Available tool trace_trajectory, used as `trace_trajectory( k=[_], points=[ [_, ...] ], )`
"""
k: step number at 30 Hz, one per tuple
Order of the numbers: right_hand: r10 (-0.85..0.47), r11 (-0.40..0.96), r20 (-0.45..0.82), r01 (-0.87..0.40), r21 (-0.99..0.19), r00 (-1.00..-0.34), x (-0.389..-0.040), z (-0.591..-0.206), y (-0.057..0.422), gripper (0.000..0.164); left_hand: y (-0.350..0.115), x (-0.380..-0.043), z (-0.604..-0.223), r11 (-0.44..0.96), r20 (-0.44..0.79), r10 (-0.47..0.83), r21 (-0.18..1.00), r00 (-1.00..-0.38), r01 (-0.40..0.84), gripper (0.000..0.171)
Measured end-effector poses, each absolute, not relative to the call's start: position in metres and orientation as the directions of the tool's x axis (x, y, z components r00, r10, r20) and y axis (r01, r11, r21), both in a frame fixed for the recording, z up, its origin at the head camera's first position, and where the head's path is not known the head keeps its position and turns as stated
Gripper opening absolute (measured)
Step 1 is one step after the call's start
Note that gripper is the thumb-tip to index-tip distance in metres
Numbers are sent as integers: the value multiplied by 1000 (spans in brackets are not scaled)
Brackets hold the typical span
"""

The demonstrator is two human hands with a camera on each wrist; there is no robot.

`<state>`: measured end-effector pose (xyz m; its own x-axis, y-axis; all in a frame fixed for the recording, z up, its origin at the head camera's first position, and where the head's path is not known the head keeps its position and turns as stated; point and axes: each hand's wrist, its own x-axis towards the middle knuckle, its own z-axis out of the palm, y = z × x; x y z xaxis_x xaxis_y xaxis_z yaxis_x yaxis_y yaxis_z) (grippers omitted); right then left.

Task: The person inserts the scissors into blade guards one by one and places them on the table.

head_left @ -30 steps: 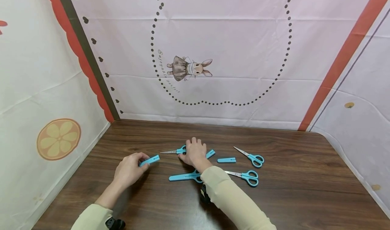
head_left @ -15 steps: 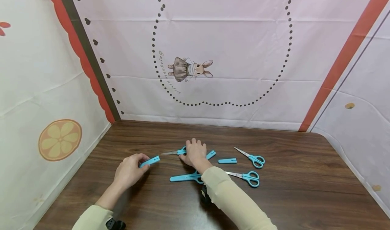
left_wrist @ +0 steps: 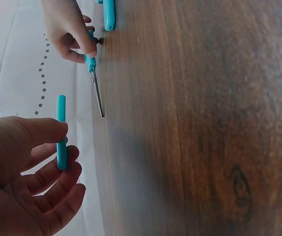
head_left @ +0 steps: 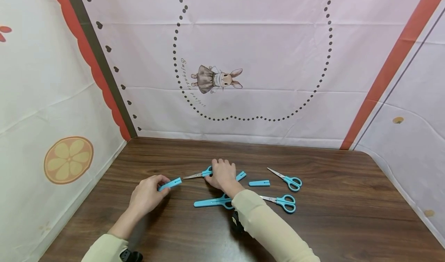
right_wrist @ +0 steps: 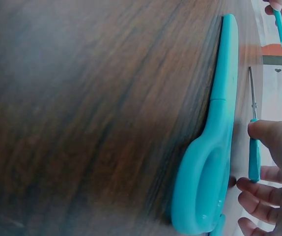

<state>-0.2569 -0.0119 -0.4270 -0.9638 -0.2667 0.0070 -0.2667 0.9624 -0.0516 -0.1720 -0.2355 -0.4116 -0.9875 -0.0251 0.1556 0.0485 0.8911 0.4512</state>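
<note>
On the left, the left hand (head_left: 147, 193) pinches a sheath (head_left: 172, 183); mid-scene, the right hand (head_left: 223, 175) pinches scissors (head_left: 206, 173), seemingly for sheathing, needing alignment next.

Sheath (head_left: 173, 183) left of bare scissors (head_left: 206, 173) (near tip); sheathed scissors (head_left: 212, 202) in front, on table (head_left: 347, 215).

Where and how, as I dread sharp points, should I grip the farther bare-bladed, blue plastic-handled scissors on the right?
Probably the finger loops, from the near right: the scissors lie with loops there, metal blades pointing away left.
</note>
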Motion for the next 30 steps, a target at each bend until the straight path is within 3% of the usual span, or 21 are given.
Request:
trace_trajectory(
  k=[17,30],
  points=[
    [-304,952,20,-304,-23,-953,-252,-425,-9,59,-234,-171,-411,894,156,-22,445,-988,51,14],
    [-342,935,95,-348,-64,-935,-250,-427,3,54,-233,-169,-413,892,151,-14,448,-988,56,14]
  ],
)
